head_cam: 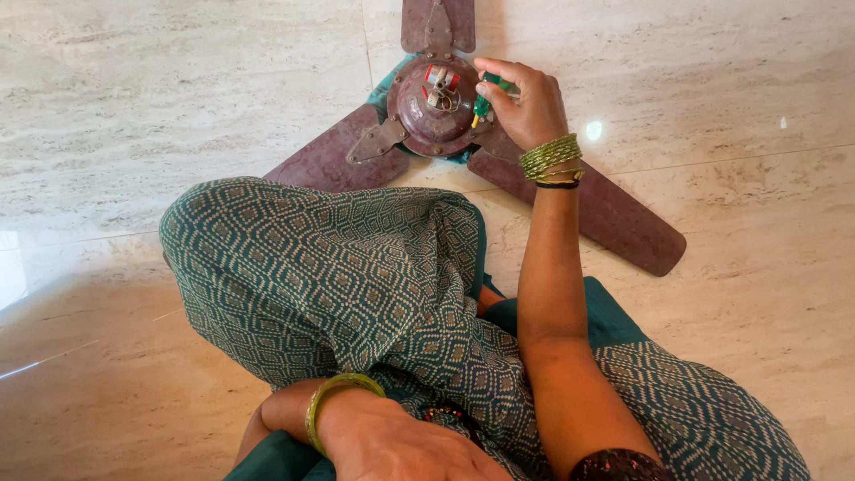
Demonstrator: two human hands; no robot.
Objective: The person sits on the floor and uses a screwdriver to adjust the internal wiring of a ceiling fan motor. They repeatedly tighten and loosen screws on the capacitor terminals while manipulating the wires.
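While the right hand (527, 105) pinches a green-handled screwdriver (485, 100) against the ceiling fan's motor hub (434, 111) on the floor (178, 98), keep the tool upright; the left hand (401, 445) rests loosely in the lap.

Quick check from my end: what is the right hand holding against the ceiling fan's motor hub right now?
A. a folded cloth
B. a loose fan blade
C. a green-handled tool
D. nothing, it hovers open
C: the right hand pinches a green-handled tool at the rim of the brown motor hub.
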